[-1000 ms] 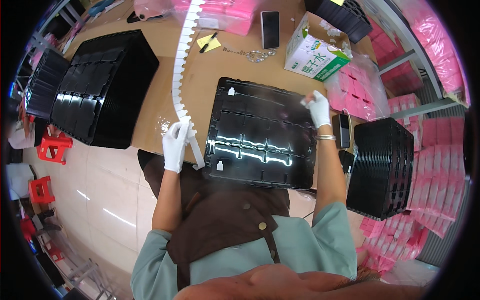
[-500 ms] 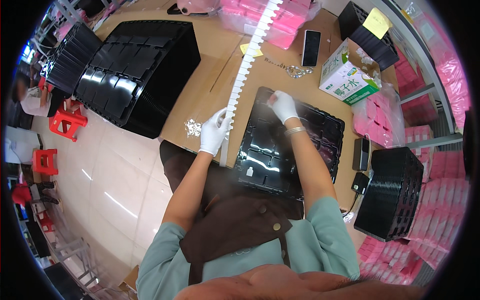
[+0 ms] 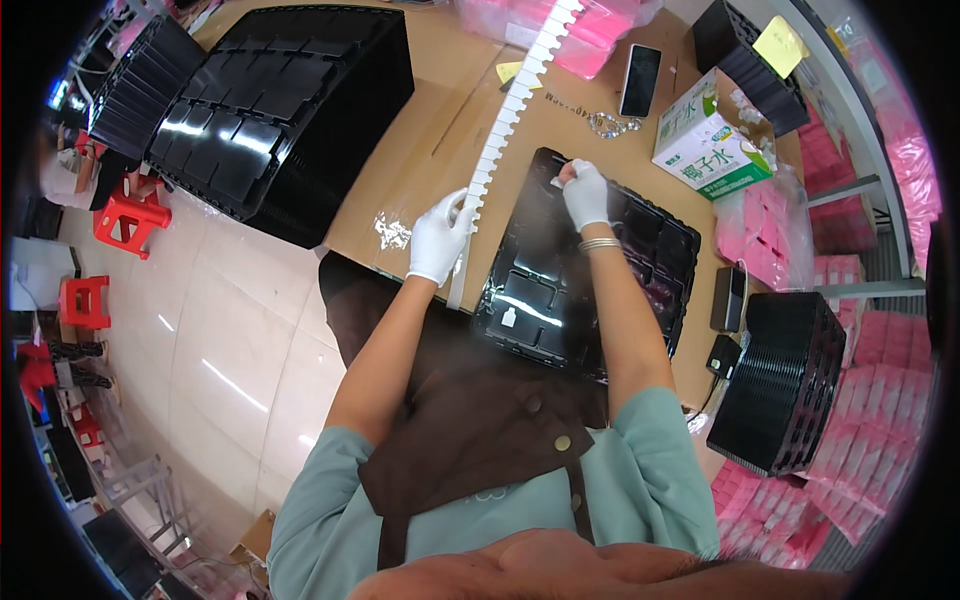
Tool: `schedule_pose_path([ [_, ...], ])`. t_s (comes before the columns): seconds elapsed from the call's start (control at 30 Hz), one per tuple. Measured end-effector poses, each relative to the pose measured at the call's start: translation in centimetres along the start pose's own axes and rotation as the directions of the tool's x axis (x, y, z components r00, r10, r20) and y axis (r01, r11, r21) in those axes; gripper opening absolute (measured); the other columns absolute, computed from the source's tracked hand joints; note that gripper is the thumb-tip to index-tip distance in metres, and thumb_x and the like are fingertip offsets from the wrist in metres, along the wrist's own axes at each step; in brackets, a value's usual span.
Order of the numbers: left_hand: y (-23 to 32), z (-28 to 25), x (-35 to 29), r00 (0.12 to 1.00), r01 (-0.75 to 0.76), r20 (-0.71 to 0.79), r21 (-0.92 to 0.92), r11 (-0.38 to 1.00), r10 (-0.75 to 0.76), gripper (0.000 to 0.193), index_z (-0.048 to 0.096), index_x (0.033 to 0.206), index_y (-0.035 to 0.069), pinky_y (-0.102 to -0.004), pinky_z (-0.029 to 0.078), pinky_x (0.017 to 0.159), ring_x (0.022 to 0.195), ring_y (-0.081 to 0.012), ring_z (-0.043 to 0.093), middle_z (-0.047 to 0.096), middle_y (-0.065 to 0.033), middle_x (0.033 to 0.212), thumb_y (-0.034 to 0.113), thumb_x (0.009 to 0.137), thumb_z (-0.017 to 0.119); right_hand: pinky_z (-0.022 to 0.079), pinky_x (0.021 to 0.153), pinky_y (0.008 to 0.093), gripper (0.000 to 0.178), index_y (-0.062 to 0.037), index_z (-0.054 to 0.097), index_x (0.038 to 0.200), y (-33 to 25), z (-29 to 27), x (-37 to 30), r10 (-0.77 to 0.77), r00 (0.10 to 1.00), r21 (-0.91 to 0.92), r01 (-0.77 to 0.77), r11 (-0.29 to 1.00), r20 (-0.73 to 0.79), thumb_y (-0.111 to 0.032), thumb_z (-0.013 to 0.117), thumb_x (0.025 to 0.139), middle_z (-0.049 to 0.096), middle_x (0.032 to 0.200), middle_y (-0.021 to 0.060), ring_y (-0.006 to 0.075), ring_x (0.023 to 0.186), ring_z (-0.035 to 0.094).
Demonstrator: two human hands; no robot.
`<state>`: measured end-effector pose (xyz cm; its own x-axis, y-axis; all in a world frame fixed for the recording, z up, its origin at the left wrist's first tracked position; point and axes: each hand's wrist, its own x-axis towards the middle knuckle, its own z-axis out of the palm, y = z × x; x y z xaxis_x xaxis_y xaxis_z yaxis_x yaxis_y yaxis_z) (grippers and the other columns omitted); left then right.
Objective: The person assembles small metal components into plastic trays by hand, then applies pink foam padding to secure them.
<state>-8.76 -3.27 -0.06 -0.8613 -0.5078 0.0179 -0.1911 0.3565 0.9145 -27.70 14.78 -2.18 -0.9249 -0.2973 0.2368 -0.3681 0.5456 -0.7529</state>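
Shallow black plastic tray with rectangular recesses point(image 3: 540, 265) lies flat at the centre right of the frame, on the brown cardboard-covered tabletop point(image 3: 440, 125), set askew. A small white bottle-shaped label point(image 3: 509, 317) is on its lower left part. The left hand, in a white glove point(image 3: 440, 240), is left of the tray and grasps a long white strip with one notched edge point(image 3: 510, 108) between thumb and fingers; the strip runs from the upper centre of the frame down past the hand, beside the tray. The right hand, in a white glove with fingertips uncovered point(image 3: 586, 195), is over the tray's upper left part, thumb and fingers drawn together; whether anything is pinched there, or the tray is touched, cannot be told. Above the tray, a beaded bracelet point(image 3: 612, 125) lies near a dark-screened phone point(image 3: 641, 82). To their right stands a white and green cardboard carton point(image 3: 700, 150), with pink pieces in clear plastic point(image 3: 755, 235) beneath it in the frame. A large stack of black plastic trays point(image 3: 250, 115) occupies the upper left; a smaller stack of black trays point(image 3: 775, 385) stands at the right. A red plastic stool point(image 3: 130, 225) is on the floor at far left.
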Motion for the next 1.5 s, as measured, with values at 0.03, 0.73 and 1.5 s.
schedule_pose_path([
  [0.03,-0.2,0.0,0.1,1.000,0.004,0.003,-0.005,1.000,-0.004,0.034,0.062,0.118,0.004,-0.0300,0.053,0.066,0.070,-0.0180,0.069,0.069,-0.0089,0.076,0.023,0.091,0.061,0.051,0.066,0.0368,0.010,-0.0018,0.058,0.075,0.0,-0.4,-0.4,0.034,0.999,0.086,-0.036,0.996,0.024,0.005,0.051,0.078,0.060,0.072,0.0157,0.0287,0.069,0.062],
  [0.73,1.4,-0.6,-0.6,1.000,-0.005,-0.016,0.058,0.998,0.006,0.031,0.063,0.117,0.006,-0.0283,0.053,0.069,0.073,-0.0166,0.070,0.071,-0.0085,0.082,0.024,0.092,0.058,0.051,0.069,0.0413,0.010,-0.0009,0.061,0.084,-9.4,-5.0,-19.6,0.064,0.782,-0.077,-0.020,0.997,0.620,0.002,0.052,0.079,0.064,0.080,0.0164,0.0327,0.078,0.064],
  [1.5,-0.6,0.4,-0.3,0.999,-0.036,-0.035,-0.132,0.991,0.031,0.026,0.064,0.115,0.003,-0.0257,0.056,0.070,0.079,-0.0130,0.069,0.071,-0.0084,0.092,0.012,0.091,0.060,0.049,0.066,0.0308,0.007,0.0002,0.066,0.085,-3.1,-24.9,7.9,-0.117,0.752,-0.013,0.143,0.990,-0.649,-0.004,0.061,0.083,0.065,0.074,0.0095,0.0146,0.066,0.059],
])
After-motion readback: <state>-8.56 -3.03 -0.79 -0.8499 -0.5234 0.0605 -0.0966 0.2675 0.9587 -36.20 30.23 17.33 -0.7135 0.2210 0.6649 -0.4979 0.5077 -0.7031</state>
